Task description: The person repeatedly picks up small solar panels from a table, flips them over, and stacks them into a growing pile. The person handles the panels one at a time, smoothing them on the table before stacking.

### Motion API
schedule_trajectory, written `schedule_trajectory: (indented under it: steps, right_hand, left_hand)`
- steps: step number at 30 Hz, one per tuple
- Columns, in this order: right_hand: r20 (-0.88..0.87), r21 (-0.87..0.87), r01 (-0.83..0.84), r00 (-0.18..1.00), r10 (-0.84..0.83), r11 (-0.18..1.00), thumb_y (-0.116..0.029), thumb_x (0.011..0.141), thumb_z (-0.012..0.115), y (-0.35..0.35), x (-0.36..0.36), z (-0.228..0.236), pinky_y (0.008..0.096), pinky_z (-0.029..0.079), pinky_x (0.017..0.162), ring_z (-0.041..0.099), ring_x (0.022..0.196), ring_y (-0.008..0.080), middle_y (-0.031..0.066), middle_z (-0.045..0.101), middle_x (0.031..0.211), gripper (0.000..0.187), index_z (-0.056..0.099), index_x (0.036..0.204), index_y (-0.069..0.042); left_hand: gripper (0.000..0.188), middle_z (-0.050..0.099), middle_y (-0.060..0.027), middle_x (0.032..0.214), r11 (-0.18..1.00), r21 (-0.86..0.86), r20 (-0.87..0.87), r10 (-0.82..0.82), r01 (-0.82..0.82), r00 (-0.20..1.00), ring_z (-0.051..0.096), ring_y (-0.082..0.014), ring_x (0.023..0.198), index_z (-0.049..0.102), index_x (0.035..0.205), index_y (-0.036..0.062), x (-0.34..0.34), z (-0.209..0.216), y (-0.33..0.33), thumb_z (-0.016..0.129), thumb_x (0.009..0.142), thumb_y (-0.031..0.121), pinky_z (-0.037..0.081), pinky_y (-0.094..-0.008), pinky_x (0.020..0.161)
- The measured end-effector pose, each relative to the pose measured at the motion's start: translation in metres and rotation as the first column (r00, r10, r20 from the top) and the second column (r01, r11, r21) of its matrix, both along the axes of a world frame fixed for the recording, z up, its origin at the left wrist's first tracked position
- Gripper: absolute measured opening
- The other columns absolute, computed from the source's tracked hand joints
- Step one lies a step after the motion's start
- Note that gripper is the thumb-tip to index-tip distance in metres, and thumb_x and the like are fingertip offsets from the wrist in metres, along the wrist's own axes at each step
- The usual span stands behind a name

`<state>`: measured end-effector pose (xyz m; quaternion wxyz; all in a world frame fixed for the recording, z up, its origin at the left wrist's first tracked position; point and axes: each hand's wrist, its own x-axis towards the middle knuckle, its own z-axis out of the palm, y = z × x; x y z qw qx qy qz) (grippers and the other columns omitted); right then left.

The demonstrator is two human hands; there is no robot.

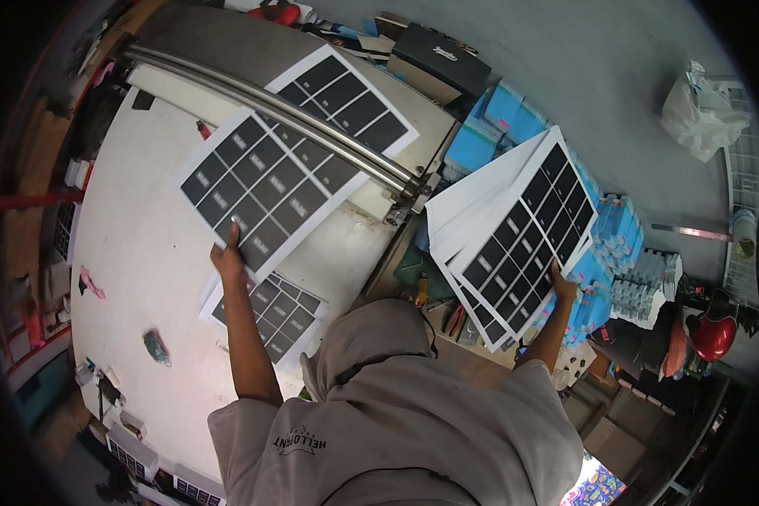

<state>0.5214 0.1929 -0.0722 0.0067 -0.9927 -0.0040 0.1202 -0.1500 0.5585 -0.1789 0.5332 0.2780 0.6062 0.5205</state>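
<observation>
Sheet [261, 192], dark-panelled, one: pinched at its near edge by our left hand [229, 255], thumb over the print, spreading away from those fingers toward the metal bars [312, 126]. Whether its far edge passes beneath them we cannot tell.

Bundle [524, 240] of like sheets, several, loosely fanned: grasped at its outer edge by our right hand [565, 287], the leaves splaying leftward from the fingers. The fingertips behind it are hidden from us.

Second sheet [346, 94]: ahead and to the right of the left fingers, running out past the bars. Third sheet [287, 319]: below the left fingers, beside our forearm, on the white table [156, 253].

Blue stacks [481, 139]: beyond the right fingers. Pliers [455, 320]: to the left of them, near the bundle's lower corner.

Step, in our judgement: handling a single sheet at the bars, the bundle serving as supply. Next move, likewise judged: it calls for the left fingers to keep the sheet flat and square, and the right to stop the fanned leaves slipping.
</observation>
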Motion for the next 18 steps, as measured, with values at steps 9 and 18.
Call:
schedule_trajectory:
  steps: [9,18]
  right_hand:
    - [0.301,-0.322,-0.196,0.906,0.296,0.926,-0.08,0.073,0.063,-0.072,0.06,-0.025,0.0504,0.054,0.08,0.069,0.093,0.0411,0.0266,0.07,0.103,0.096,0.067,0.107,0.01]
    - [0.61,0.577,-0.683,0.725,0.32,0.448,-0.03,0.095,0.069,0.033,-0.001,0.182,0.0344,0.047,0.087,0.057,0.097,0.0221,0.0192,0.064,0.113,0.051,0.057,0.125,0.01]
  left_hand:
    - [0.04,0.069,-0.011,0.11,0.997,-0.042,-0.431,0.039,-0.063,0.902,0.064,-0.0179,0.098,0.06,0.121,-0.0066,-0.148,0.127,-0.118,0.075,0.088,0.01,0.049,-0.0312,0.09]
    - [0.038,0.07,-0.0118,0.101,0.961,-0.006,-0.534,0.229,-0.275,0.814,0.066,-0.0187,0.088,0.062,0.115,-0.0044,-0.183,0.275,-0.222,0.076,0.085,0.015,0.053,-0.0319,0.081]
